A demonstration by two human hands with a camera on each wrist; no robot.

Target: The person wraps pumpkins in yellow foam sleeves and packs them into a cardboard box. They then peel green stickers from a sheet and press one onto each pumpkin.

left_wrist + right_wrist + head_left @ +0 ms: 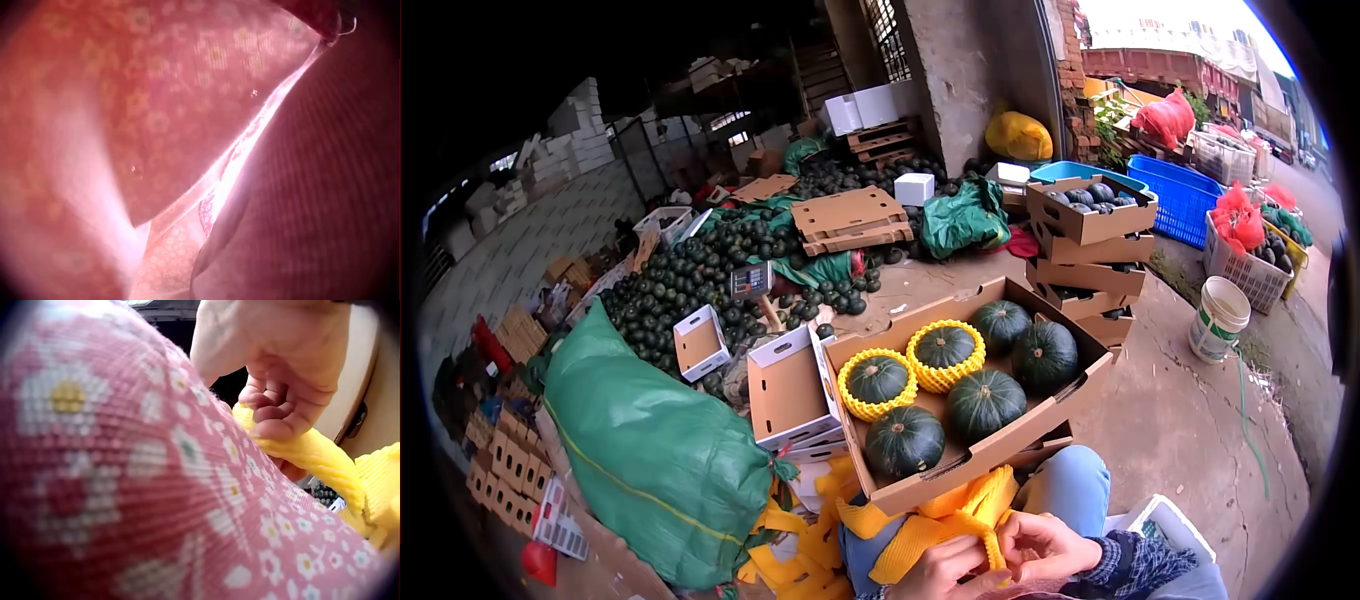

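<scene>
Low in the head view, my left hand [945, 572] and right hand [1048, 548] are close together, pinching a yellow foam net sleeve [990, 540]. The right wrist view shows curled fingers [278, 428] on the rolled end of this sleeve [319, 459]. Pink floral cloth [187, 494] covers much of that view. Cloth fills the left wrist view, hiding the left hand there. Just beyond the hands, a cardboard box [990, 445] holds several dark green pumpkins [986, 404]. Two of them wear yellow foam nets [946, 378]. More yellow sleeves [890, 545] lie across the lap.
A large green sack [650, 450] and open cartons [785, 390] stand left of the box. Behind them spreads a heap of dark green pumpkins [690, 265] with a scale display [751, 281]. Stacked boxes [1090, 250], a blue crate [1170, 195] and a white bucket [1220, 315] are at right.
</scene>
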